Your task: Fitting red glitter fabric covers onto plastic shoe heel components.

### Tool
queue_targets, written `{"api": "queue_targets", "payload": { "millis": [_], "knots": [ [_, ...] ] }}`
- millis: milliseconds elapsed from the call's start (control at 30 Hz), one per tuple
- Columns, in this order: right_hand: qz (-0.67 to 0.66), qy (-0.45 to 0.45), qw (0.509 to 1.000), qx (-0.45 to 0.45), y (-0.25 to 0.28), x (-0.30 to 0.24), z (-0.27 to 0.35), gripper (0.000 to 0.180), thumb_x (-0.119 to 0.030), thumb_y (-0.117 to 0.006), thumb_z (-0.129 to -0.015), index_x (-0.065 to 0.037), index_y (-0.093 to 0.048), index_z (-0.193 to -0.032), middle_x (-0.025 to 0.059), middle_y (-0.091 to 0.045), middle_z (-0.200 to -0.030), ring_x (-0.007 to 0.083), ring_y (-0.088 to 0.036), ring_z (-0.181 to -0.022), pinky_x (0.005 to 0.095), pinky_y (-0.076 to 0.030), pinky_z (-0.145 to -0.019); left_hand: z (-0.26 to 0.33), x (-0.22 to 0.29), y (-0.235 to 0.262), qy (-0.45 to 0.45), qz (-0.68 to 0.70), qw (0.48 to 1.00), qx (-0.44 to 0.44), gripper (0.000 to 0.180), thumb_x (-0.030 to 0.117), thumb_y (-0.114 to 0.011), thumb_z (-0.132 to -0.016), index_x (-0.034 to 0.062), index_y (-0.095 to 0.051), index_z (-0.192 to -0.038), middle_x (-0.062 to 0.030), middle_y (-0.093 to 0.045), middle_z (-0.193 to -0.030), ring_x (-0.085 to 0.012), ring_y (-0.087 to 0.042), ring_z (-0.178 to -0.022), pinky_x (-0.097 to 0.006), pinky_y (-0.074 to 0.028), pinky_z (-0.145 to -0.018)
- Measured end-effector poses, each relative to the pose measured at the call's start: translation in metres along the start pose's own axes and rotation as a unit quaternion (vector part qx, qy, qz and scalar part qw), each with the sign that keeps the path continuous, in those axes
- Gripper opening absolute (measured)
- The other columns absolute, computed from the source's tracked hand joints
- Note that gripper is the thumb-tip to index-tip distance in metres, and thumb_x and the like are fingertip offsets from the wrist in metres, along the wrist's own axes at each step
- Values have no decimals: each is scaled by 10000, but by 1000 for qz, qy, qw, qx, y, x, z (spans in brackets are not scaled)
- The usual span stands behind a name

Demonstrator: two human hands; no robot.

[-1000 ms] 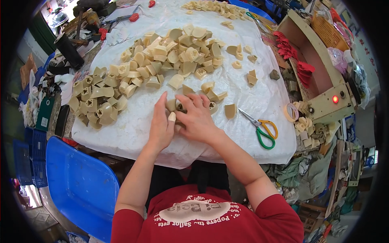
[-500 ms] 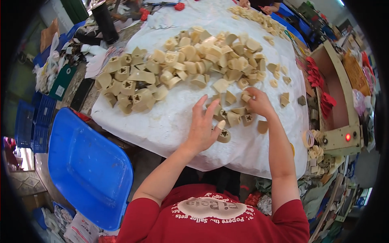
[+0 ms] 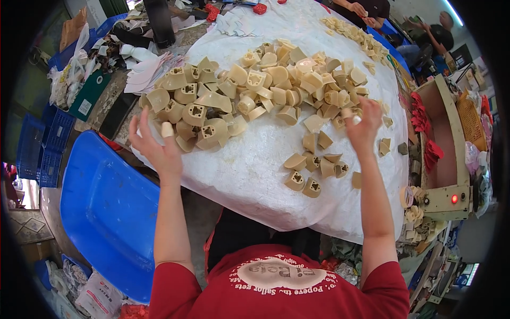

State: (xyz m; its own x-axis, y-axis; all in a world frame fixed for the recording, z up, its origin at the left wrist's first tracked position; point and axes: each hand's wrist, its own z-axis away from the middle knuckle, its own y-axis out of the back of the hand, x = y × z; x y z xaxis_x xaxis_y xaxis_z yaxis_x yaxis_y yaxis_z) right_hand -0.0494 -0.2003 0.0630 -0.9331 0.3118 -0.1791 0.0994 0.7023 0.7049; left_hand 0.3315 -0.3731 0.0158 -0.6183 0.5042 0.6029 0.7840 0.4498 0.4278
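A heap of beige moulded pieces, shaped like shoe heels with cross-shaped hollows, spreads over a white-covered table. My left hand is at the heap's left end, open with fingers apart, a pale cover on its thumb tip. Over the heap's right end is my right hand, thumb and fingers apart; its thumb tip also looks pale-covered, and no piece shows in its grasp. Between the hands, nearer me, lies a small group of the same heel pieces, some with hollows facing up.
A large blue tub stands left of the table. At the right is a pale machine frame with a red light and red scraps. Farther back, another person's hands are by a second beige pile. A dark cylinder stands at back left.
My left hand has left the small near group and swung left to the heap's end. My right hand has moved right and away from that group. The view has shifted slightly.
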Motion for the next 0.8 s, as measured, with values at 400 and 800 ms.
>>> {"api": "queue_targets", "payload": {
  "millis": [400, 800],
  "knots": [
    [-63, 246, 928, -274, -78, -169, 8, 341, -306, -719, -596, -113, -676, -874, 38, -461, -1226, 292, -363, -1195, 536, -165, -1032, -16, -23, -46, 39, 128, 991, -17, 500, 221, -532, -908, -6, -393, -1331, -209, -464, -1292, -318, -467, -1157, -392, -340, -998],
    [-26, 386, 915, -114, -63, -109, -16, 197, -227, -692, -573, -130, -618, -728, -4, -504, -1126, 218, -404, -1103, 484, -191, -998, -23, -31, -51, 97, 244, 965, -28, 424, 110, -489, -910, -6, -418, -1312, -151, -469, -1291, -236, -492, -1140, -336, -389, -958]
  ]
}}
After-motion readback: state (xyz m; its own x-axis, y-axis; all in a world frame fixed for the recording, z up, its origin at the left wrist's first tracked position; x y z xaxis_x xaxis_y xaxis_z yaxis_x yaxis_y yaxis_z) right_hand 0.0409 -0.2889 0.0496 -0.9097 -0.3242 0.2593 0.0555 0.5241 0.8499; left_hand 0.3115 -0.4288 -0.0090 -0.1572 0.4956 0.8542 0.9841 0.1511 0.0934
